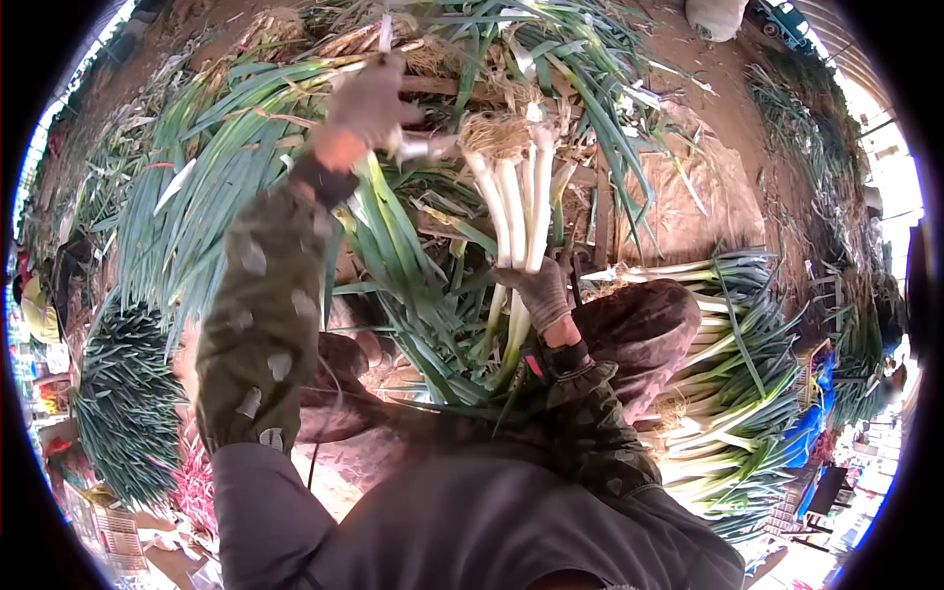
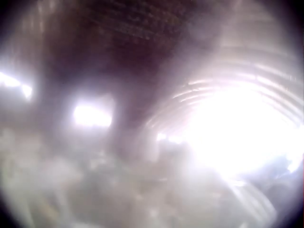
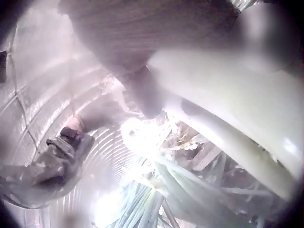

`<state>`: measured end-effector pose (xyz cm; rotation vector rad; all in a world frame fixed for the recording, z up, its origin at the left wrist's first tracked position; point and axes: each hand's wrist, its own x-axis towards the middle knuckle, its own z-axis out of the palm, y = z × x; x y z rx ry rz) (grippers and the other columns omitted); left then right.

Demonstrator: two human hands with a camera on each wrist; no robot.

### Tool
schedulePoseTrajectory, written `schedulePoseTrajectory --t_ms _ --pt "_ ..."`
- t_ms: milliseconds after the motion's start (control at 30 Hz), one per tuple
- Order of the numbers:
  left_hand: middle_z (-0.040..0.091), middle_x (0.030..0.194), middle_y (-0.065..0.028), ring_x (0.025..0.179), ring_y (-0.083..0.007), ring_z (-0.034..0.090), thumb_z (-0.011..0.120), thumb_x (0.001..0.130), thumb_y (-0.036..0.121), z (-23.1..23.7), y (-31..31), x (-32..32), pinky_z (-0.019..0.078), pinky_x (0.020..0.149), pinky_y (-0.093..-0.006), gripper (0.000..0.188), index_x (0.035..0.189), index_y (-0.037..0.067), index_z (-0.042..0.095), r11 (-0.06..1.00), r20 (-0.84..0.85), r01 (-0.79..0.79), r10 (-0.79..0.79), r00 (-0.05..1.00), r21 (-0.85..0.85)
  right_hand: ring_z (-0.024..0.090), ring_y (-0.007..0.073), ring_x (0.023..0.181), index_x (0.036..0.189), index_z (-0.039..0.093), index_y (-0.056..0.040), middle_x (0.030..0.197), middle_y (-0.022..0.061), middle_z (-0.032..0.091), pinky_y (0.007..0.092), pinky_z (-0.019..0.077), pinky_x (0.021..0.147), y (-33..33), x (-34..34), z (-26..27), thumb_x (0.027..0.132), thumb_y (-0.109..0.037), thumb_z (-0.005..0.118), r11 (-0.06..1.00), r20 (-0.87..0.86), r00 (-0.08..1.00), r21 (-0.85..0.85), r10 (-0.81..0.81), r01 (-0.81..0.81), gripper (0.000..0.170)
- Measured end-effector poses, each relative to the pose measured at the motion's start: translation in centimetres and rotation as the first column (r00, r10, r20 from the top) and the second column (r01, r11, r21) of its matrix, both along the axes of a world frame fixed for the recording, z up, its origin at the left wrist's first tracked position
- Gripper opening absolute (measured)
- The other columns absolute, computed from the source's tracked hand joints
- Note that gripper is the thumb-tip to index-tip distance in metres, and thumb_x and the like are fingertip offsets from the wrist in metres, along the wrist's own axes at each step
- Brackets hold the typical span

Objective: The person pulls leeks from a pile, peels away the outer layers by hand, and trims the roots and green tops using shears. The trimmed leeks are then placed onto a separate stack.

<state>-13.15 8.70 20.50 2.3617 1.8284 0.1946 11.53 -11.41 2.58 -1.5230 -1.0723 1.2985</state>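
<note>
White-stemmed leeks (image 1: 511, 202) stand roots up in front of the person, gripped low on the white stems by the gloved right hand (image 1: 539, 291). Part of that glove (image 3: 156, 35) covers the top of the right wrist view, fingers bent against the pale stems (image 3: 228, 95). The gloved left hand (image 1: 366, 103) is up and to the left of the roots (image 1: 495, 136), apart from the bunch and blurred. Pale pieces show beside it, but whether it holds them is unclear. The left wrist view is washed out and shows no hand.
Loose leeks with long green leaves (image 1: 221, 167) lie at the upper left. More leeks (image 1: 728, 364) are stacked right of the knee, and a dense green bundle (image 1: 128, 403) stands at the left. A tan sack (image 1: 688, 197) lies at the upper right.
</note>
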Motion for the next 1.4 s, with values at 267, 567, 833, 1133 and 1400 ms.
schedulePoseTrajectory --t_ms 267,567,833,1133,1400 --pt "0.072 0.107 -0.009 0.085 -0.0159 0.069 0.07 0.083 0.053 0.3 -7.0 6.2 0.0542 0.077 -0.0333 0.065 0.138 0.019 0.056 0.968 0.165 0.247 -0.236 0.958 -0.05 0.067 0.017 0.072 0.099 0.07 0.0039 0.08 0.0107 0.072 0.0334 0.053 0.065 -1.1 -2.5 0.1 0.073 -0.019 0.082 0.989 0.12 0.983 0.031 0.137 -0.142 0.037" --pt "0.071 0.083 -0.0007 0.068 -0.0184 0.064 0.066 0.092 0.038 -2.0 0.2 1.7 0.0528 0.069 -0.0352 0.024 0.093 0.016 0.075 0.72 0.303 0.036 -0.337 0.891 0.693 0.068 0.0155 0.075 0.102 0.07 0.0011 0.085 0.0083 0.073 0.0304 0.0559 0.069 -1.3 -2.5 8.7 0.072 -0.02 0.087 0.96 0.094 0.956 0.014 0.278 -0.281 0.041" --pt "0.066 0.128 -0.0082 0.116 -0.0221 0.063 0.072 0.087 0.034 7.1 2.2 -12.0 0.0487 0.098 -0.0363 0.054 0.136 0.013 0.06 0.992 -0.058 -0.081 0.087 0.995 0.096 0.072 0.0195 0.084 0.103 0.074 0.0013 0.1 0.0157 0.075 0.0299 0.0586 0.08 1.6 3.8 5.0 0.077 -0.002 0.081 0.961 -0.075 0.997 0.278 0.022 0.0 0.027" --pt "0.067 0.108 -0.0127 0.101 -0.0233 0.066 0.076 0.084 0.035 0.4 -12.7 5.4 0.0539 0.095 -0.0392 0.056 0.124 0.0 0.06 0.948 0.98 0.31 0.011 0.201 -0.074 0.065 0.0132 0.093 0.119 0.062 0.0016 0.108 0.0077 0.07 0.0287 0.0545 0.083 3.5 -5.1 14.3 0.082 -0.015 0.08 0.869 0.122 0.939 0.355 0.321 -0.344 0.043" --pt "0.07 0.105 -0.0077 0.095 -0.0181 0.07 0.073 0.089 0.022 2.7 -10.4 0.5 0.0579 0.086 -0.0329 0.039 0.123 0.004 0.064 0.873 0.992 0.481 0.118 -0.035 -0.087 0.062 0.0237 0.114 0.132 0.056 -0.0033 0.122 0.0177 0.066 0.0373 0.045 0.105 6.4 -1.9 20.7 0.083 -0.041 0.077 0.787 0.675 0.721 0.355 0.158 -0.505 0.065"
